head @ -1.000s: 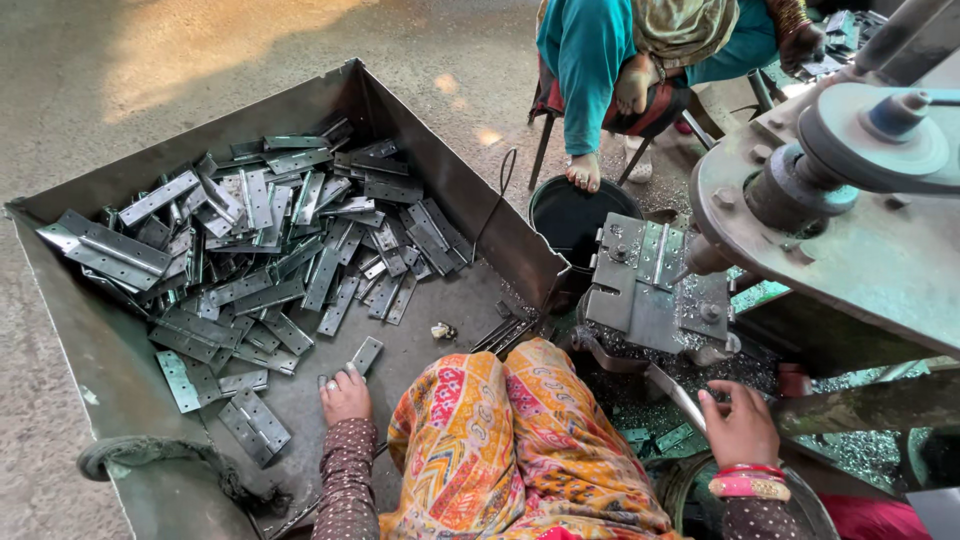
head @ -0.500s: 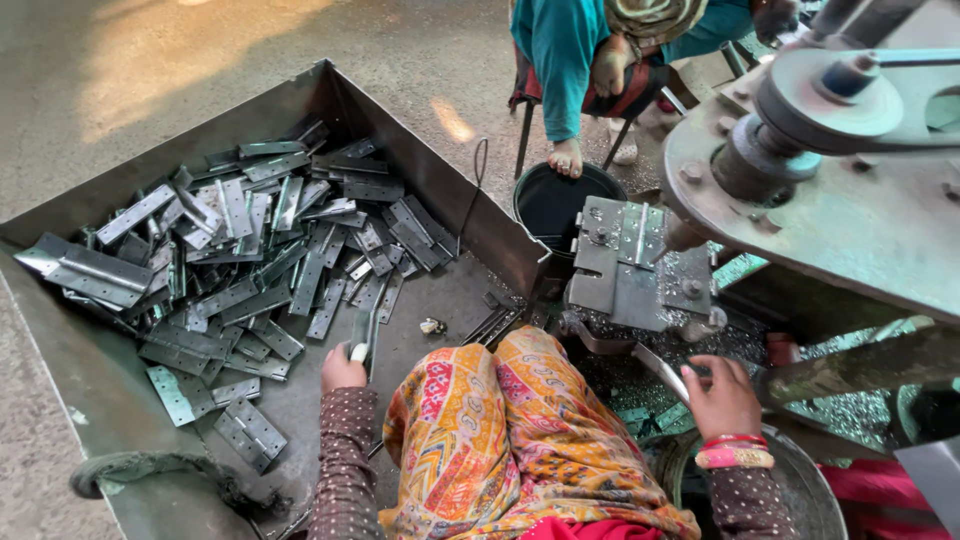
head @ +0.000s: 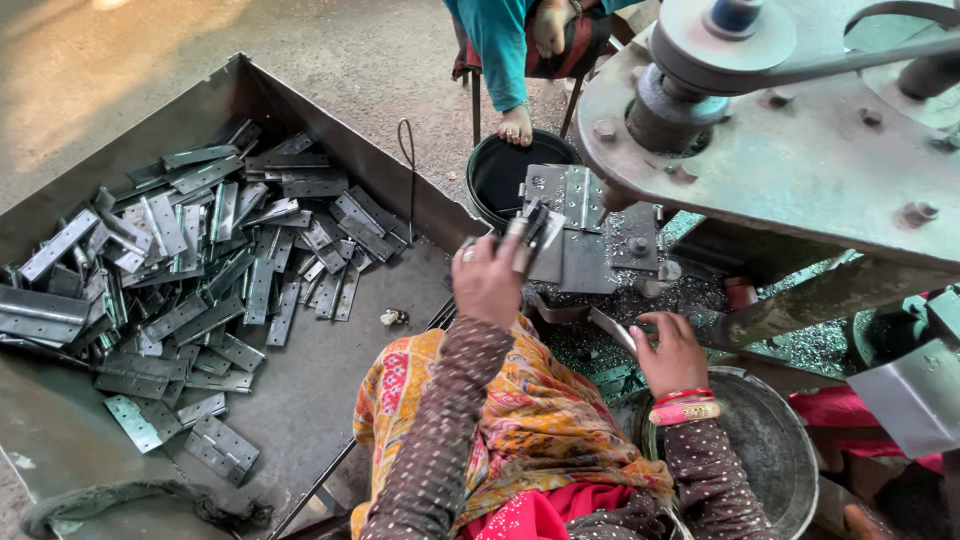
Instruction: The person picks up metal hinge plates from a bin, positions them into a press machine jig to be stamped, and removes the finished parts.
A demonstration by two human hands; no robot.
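Note:
My left hand (head: pixel 487 279) is raised in front of the grey press fixture (head: pixel 585 230) and grips a metal hinge piece (head: pixel 530 234), whose end points at the fixture. My right hand (head: pixel 670 352) rests lower right on a flat metal lever (head: pixel 612 328) beside the fixture, fingers wrapped round it. A big sheet-metal tray (head: pixel 330 350) on my left holds a heap of several grey hinge plates (head: pixel 190 270). My knee, covered in orange patterned cloth (head: pixel 520 420), sits between tray and machine.
The press's heavy round plate and pulley (head: pixel 780 110) overhang at the upper right. A black bucket (head: pixel 515 170) stands behind the fixture, next to another person's bare foot (head: pixel 516 128) and stool. A round metal basin (head: pixel 770 450) lies under my right arm. Metal shavings cover the machine bed.
My left hand left the tray, where it was picking among the hinges, and rose to the fixture with a hinge piece in it. The right hand stayed on the lever.

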